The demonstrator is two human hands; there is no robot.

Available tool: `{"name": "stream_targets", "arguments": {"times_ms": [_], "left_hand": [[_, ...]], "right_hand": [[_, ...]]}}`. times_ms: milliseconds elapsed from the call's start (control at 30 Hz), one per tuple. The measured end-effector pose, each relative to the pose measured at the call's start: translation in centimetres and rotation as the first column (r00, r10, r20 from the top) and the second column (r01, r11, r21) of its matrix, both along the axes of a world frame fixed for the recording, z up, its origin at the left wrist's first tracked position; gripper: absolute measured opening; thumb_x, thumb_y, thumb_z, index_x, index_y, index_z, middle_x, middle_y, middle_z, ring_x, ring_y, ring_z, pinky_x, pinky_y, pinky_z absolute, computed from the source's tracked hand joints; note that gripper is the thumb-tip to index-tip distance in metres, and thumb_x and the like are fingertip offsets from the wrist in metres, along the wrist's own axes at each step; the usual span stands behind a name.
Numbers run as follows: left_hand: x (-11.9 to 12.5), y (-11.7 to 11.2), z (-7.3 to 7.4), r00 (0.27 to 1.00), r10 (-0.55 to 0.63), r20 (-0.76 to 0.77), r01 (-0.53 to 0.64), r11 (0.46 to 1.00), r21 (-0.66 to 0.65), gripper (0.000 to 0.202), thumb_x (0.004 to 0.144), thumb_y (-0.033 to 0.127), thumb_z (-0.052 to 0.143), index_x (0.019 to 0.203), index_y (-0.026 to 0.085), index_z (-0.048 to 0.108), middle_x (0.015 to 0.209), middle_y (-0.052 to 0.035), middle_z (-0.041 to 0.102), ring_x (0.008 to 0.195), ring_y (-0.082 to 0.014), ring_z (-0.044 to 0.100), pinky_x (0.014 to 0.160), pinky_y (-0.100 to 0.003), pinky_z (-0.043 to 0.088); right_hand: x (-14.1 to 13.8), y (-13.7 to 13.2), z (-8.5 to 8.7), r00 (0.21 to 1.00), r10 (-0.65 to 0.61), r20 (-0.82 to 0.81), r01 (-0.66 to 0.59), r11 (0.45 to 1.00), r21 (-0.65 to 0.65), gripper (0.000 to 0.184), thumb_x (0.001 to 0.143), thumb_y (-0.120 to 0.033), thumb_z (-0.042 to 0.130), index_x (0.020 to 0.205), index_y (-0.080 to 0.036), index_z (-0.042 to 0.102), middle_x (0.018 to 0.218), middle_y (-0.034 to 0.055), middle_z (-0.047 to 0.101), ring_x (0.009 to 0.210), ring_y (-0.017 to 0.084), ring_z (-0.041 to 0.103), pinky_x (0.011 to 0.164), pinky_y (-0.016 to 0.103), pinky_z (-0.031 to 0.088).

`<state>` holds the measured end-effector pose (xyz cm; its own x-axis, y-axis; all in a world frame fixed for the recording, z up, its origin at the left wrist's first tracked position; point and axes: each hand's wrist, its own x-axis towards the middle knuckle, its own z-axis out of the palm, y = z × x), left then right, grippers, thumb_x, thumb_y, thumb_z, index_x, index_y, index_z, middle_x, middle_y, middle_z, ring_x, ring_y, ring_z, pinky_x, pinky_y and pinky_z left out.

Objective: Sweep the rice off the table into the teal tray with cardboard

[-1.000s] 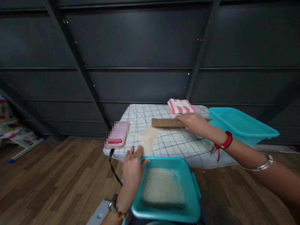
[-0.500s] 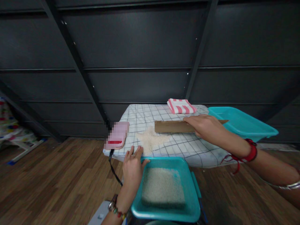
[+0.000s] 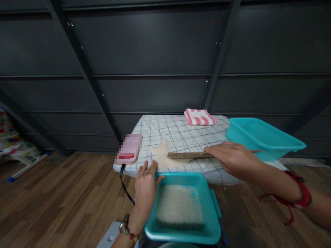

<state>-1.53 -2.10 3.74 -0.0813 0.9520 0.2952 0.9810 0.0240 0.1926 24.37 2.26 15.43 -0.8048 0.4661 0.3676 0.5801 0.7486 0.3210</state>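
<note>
My right hand [image 3: 232, 157] grips a flat brown cardboard strip [image 3: 186, 155], held on edge against the checked cloth [image 3: 178, 132] on the low table. The strip's left end touches a small heap of white rice [image 3: 162, 155] near the table's front edge. Just below that edge sits a teal tub [image 3: 182, 237] with a layer of rice inside. My left hand [image 3: 147, 184] holds the tub's far left corner, thumb over the rim and fingers resting against the table edge.
A second teal tub [image 3: 261, 137] stands at the table's right end. A folded red-and-white striped cloth [image 3: 199, 117] lies at the back. A pink object [image 3: 128, 148] with a black strap sits at the left corner. Wooden floor surrounds the table; a dark panelled wall is behind.
My right hand has pulled the cardboard strip toward me across the cloth, tipping it on edge and dragging the rice nearer the front edge. The left hand stayed on the tub.
</note>
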Motion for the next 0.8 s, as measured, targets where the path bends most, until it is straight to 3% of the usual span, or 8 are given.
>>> {"name": "stream_targets", "arguments": {"times_ms": [233, 333, 500, 667, 800], "left_hand": [[-0.2, -0.1, -0.4, 1.0, -0.005, -0.019, 0.005, 1.0, 0.013, 0.043, 0.075, 0.013, 0.066, 0.118, 0.017, 0.06, 0.123, -0.0087, 0.061, 0.125, -0.029, 0.046, 0.103, -0.044, 0.04], [-0.3, 0.0, -0.6, 1.0, -0.013, -0.023, 0.014, 0.999, 0.036, 0.042, 0.076, 0.014, 0.066, 0.117, 0.016, 0.06, 0.122, -0.0091, 0.062, 0.124, -0.0295, 0.047, 0.101, -0.044, 0.042], [-0.3, 0.1, -0.5, 0.999, -0.028, -0.03, 0.029, 0.999, 0.039, 0.042, 0.076, 0.022, 0.068, 0.116, 0.015, 0.061, 0.121, -0.0101, 0.062, 0.123, -0.0309, 0.048, 0.101, -0.045, 0.042], [-0.2, -0.1, -0.2, 0.999, -0.019, -0.028, 0.02, 0.999, 0.031, 0.042, 0.077, 0.024, 0.068, 0.117, 0.014, 0.06, 0.121, -0.0106, 0.062, 0.124, -0.0308, 0.047, 0.101, -0.045, 0.042], [-0.1, 0.0, -0.2, 0.999, -0.005, -0.036, 0.006, 1.0, 0.019, 0.043, 0.075, 0.023, 0.07, 0.116, 0.014, 0.061, 0.122, -0.011, 0.062, 0.123, -0.0308, 0.047, 0.102, -0.045, 0.042]], "right_hand": [[-0.5, -3.5, 0.6, 0.99, 0.074, -0.12, -0.078, 0.997, -0.027, 0.033, 0.082, -0.002, 0.035, 0.075, -0.021, 0.062, 0.063, 0.0011, 0.065, 0.052, 0.013, 0.057, 0.051, 0.025, 0.044], [-0.7, -5.3, 0.8, 0.987, 0.121, -0.109, -0.108, 0.987, 0.116, 0.041, 0.088, -0.001, 0.027, 0.072, -0.02, 0.061, 0.058, 0.001, 0.062, 0.049, 0.013, 0.052, 0.048, 0.026, 0.042], [-0.2, -7.1, 1.1, 0.978, 0.199, -0.065, -0.174, 0.944, 0.28, 0.041, 0.086, 0.004, 0.029, 0.09, -0.021, 0.062, 0.074, 0.0014, 0.068, 0.067, 0.014, 0.06, 0.063, 0.027, 0.048], [0.8, -4.7, 1.4, 0.984, 0.03, -0.178, 0.007, 0.979, 0.203, 0.034, 0.087, -0.003, 0.032, 0.08, -0.019, 0.061, 0.066, 0.0021, 0.066, 0.055, 0.014, 0.059, 0.052, 0.025, 0.046], [1.6, -1.4, 0.7, 0.996, -0.075, -0.04, 0.083, 0.953, 0.291, 0.038, 0.075, 0.005, 0.033, 0.088, -0.014, 0.063, 0.071, 0.0059, 0.069, 0.059, 0.017, 0.061, 0.056, 0.029, 0.046]]}}
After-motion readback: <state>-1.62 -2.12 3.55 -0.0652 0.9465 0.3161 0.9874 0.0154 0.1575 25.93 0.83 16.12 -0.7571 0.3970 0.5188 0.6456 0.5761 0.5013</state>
